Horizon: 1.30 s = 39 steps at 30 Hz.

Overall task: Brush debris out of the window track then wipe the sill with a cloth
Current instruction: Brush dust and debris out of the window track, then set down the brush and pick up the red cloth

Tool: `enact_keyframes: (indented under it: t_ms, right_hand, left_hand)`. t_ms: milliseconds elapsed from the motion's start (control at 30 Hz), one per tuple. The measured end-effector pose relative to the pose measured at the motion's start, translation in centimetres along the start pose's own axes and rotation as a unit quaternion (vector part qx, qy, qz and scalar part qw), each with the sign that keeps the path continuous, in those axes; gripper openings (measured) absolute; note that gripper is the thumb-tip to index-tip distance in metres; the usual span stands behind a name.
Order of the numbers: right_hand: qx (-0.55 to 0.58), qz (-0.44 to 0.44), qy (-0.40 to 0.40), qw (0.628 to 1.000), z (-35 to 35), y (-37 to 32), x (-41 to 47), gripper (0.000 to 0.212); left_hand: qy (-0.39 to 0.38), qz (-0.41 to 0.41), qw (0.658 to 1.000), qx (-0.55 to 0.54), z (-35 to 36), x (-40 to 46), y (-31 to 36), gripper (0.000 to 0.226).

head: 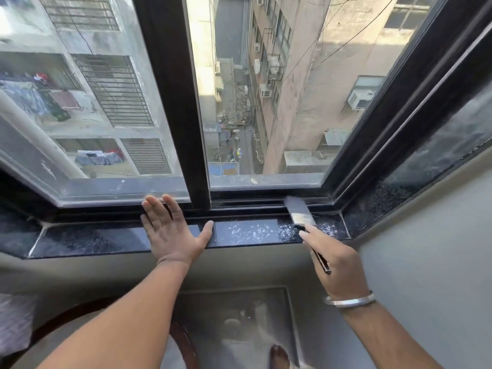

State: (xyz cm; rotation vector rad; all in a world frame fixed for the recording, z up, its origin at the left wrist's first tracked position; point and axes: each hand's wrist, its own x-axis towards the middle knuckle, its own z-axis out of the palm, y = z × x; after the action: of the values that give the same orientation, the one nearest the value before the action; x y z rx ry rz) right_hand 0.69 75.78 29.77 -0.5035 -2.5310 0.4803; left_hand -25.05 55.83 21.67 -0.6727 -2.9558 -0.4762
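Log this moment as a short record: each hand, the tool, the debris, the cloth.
left hand: left hand lies flat on the sill, fingers spread, holding nothing
right hand: right hand grips the brush by its handle
brush: bristles down at the window track, near the right corner
debris: white specks scattered on the sill right of the left hand
cloth: none in view

Black speckled sill (111,239) with white flecks (247,231), black window frame (170,102), silver bangle (350,300)
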Motion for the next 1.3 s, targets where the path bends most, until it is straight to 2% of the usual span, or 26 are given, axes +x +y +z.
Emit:
enact_keyframes:
  t_ms: [67, 133, 167, 233, 300, 333, 400, 533, 600, 633, 667, 700, 800, 833, 867, 933, 1033, 1100, 1200, 1300]
  right_hand:
    - [0.025, 0.038, 0.009, 0.999, -0.2, 0.0, 0.4, 0.033]
    - [0.105, 0.117, 0.028, 0.987, -0.7, -0.2, 0.6, 0.029]
    - [0.162, 0.155, 0.068, 0.972, -0.9, -0.5, 0.8, 0.028]
    - [0.290, 0.225, 0.166, 0.915, -1.2, -2.0, 1.4, 0.021]
    - [0.467, 0.315, 0.190, 0.804, -0.8, -4.3, 2.3, 0.012]
    - [0.539, 0.356, 0.166, 0.745, -0.3, -5.5, 2.7, 0.013]
    - [0.620, 0.416, 0.069, 0.662, 1.6, -8.4, 4.1, 0.018]
    - [0.686, 0.471, -0.122, 0.541, 6.7, -14.1, 7.2, 0.015]
    - [0.687, 0.485, -0.185, 0.509, 9.5, -16.3, 8.7, 0.011]
    - [0.679, 0.484, -0.210, 0.511, 11.1, -17.2, 9.3, 0.009]
    - [0.661, 0.476, -0.233, 0.532, 12.6, -18.0, 10.0, 0.009]
    - [0.628, 0.461, -0.252, 0.574, 14.0, -18.6, 10.6, 0.012]
    - [0.462, 0.347, -0.268, 0.771, 17.7, -19.9, 12.1, 0.027]
    - [0.404, 0.294, -0.260, 0.826, 18.7, -20.3, 12.6, 0.030]
    - [0.347, 0.238, -0.253, 0.871, 19.7, -20.6, 13.1, 0.031]
    - [0.206, 0.129, -0.262, 0.934, 21.1, -21.0, 13.7, 0.036]
    - [-0.009, -0.010, -0.251, 0.968, 22.8, -21.5, 13.9, 0.045]
    - [-0.061, -0.062, -0.218, 0.972, 23.1, -22.1, 13.8, 0.042]
    - [-0.048, -0.089, -0.190, 0.977, 22.7, -23.2, 13.0, 0.026]
    - [0.054, -0.100, -0.102, 0.988, 21.8, -24.8, 9.9, 0.016]
  left_hand:
    - [-0.010, -0.004, 1.000, 0.012, -0.3, 0.0, 0.2, 0.121]
    - [-0.021, -0.002, 1.000, 0.006, -0.8, -0.3, 0.3, 0.122]
    - [-0.018, 0.005, 1.000, -0.002, -1.0, -0.6, 0.2, 0.124]
    - [0.011, 0.071, 0.997, -0.019, -1.9, -1.3, -0.2, 0.128]
    - [0.050, 0.219, 0.974, -0.041, -2.9, -1.9, -0.3, 0.125]
    - [0.060, 0.292, 0.953, -0.056, -3.5, -2.0, -0.2, 0.123]
    - [0.051, 0.362, 0.927, -0.078, -5.7, -1.5, -0.6, 0.118]
    - [0.017, 0.368, 0.929, -0.035, -10.2, 0.3, -5.4, 0.074]
    - [-0.039, 0.329, 0.943, -0.009, -11.9, 0.9, -9.1, 0.061]
    - [-0.066, 0.299, 0.952, -0.001, -12.6, 1.1, -10.9, 0.056]
    - [-0.086, 0.273, 0.958, 0.011, -13.2, 1.2, -12.7, 0.053]
    - [-0.097, 0.253, 0.962, 0.028, -13.6, 1.5, -14.4, 0.054]
    - [-0.113, 0.230, 0.963, 0.087, -14.0, 2.4, -18.6, 0.069]
    - [-0.112, 0.227, 0.962, 0.101, -13.8, 2.8, -19.6, 0.069]
    - [-0.109, 0.223, 0.962, 0.116, -13.5, 3.3, -20.4, 0.068]
    - [-0.106, 0.211, 0.960, 0.151, -12.6, 4.1, -21.4, 0.068]
    - [-0.103, 0.187, 0.961, 0.177, -11.2, 4.0, -22.1, 0.069]
    - [-0.077, 0.158, 0.972, 0.155, -11.0, 3.1, -22.3, 0.069]
    - [-0.011, 0.140, 0.982, 0.124, -11.3, 0.9, -22.8, 0.068]
    - [0.104, 0.135, 0.982, 0.081, -11.6, -3.0, -24.1, 0.051]
